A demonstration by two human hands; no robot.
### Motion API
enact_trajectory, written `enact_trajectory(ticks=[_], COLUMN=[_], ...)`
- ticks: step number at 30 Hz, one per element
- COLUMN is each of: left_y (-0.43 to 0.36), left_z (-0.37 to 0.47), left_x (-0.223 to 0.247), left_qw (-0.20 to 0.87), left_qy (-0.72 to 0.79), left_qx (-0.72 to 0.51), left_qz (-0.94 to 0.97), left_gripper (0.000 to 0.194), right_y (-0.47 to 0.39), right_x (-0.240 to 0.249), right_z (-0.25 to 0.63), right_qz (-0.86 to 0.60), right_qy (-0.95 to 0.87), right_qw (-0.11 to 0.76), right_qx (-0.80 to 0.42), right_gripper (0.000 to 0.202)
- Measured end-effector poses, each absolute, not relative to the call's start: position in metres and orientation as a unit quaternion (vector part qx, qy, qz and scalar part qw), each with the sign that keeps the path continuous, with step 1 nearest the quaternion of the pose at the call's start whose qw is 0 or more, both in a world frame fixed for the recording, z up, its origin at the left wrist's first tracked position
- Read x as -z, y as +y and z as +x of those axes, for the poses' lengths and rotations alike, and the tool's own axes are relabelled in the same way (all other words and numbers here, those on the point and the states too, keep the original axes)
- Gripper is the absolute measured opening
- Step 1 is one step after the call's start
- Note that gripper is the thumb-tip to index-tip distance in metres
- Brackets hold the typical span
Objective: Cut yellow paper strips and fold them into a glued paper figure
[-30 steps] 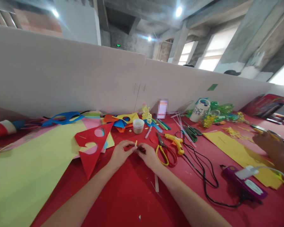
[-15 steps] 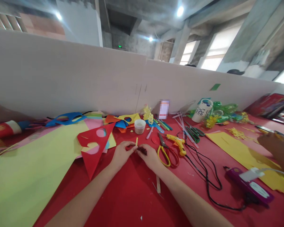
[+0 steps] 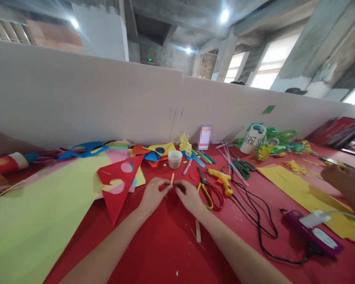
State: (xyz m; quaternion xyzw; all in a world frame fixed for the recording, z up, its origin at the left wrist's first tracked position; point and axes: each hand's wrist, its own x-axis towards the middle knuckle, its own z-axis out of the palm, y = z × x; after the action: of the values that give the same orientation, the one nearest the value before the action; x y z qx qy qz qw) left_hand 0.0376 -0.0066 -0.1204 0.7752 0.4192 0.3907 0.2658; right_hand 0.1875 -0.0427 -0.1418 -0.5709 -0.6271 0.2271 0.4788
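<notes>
One short yellow strip [image 3: 172, 178] tilts up in front of the white tub [image 3: 175, 159], pinched low in the fingers of the left hand [image 3: 155, 193], perhaps to leave its tip free! Just beside it is the right hand [image 3: 191, 197], fingers curled inward, gripping something or not, I can't tell; scissors [image 3: 204, 177] and a yellow glue gun [image 3: 221, 178] lie near it on the worktop [image 3: 154, 252], seemingly for easy reach.

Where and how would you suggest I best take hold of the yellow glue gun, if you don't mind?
Probably by its handle, coming from the near right: the yellow glue gun appears to lie on its side, nozzle pointing left and handle bent toward the near right, while the scissors lie close on its left.
</notes>
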Motion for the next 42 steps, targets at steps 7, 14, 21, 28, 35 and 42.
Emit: enact_trajectory(ticks=[7, 14, 21, 28, 35, 42], left_y=[-0.003, -0.001, 0.000, 0.000, -0.001, -0.003], left_z=[0.036, 0.035, 0.035, 0.034, 0.035, 0.035], left_x=[0.124, 0.127, 0.126, 0.129, 0.127, 0.124], left_qw=[0.263, 0.263, 0.254, 0.245, 0.242, 0.248], left_qy=[0.428, 0.428, 0.422, 0.436, 0.427, 0.389], left_qx=[-0.385, -0.387, -0.391, -0.407, -0.405, -0.388], left_qz=[0.774, 0.773, 0.777, 0.765, 0.771, 0.798], left_gripper=[0.012, 0.020, 0.014, 0.014, 0.015, 0.011], right_y=[-0.045, -0.044, -0.048, -0.050, -0.050, -0.049], right_x=[0.138, 0.138, 0.133, 0.129, 0.133, 0.132], right_z=[0.187, 0.188, 0.187, 0.191, 0.187, 0.187], right_qz=[-0.574, -0.575, -0.578, -0.593, -0.567, -0.543], right_qy=[-0.607, -0.584, -0.560, -0.528, -0.553, -0.622], right_qw=[0.501, 0.528, 0.553, 0.588, 0.569, 0.526], right_qx=[-0.226, -0.225, -0.215, -0.156, -0.219, -0.204], right_gripper=[0.016, 0.016, 0.019, 0.021, 0.017, 0.017])
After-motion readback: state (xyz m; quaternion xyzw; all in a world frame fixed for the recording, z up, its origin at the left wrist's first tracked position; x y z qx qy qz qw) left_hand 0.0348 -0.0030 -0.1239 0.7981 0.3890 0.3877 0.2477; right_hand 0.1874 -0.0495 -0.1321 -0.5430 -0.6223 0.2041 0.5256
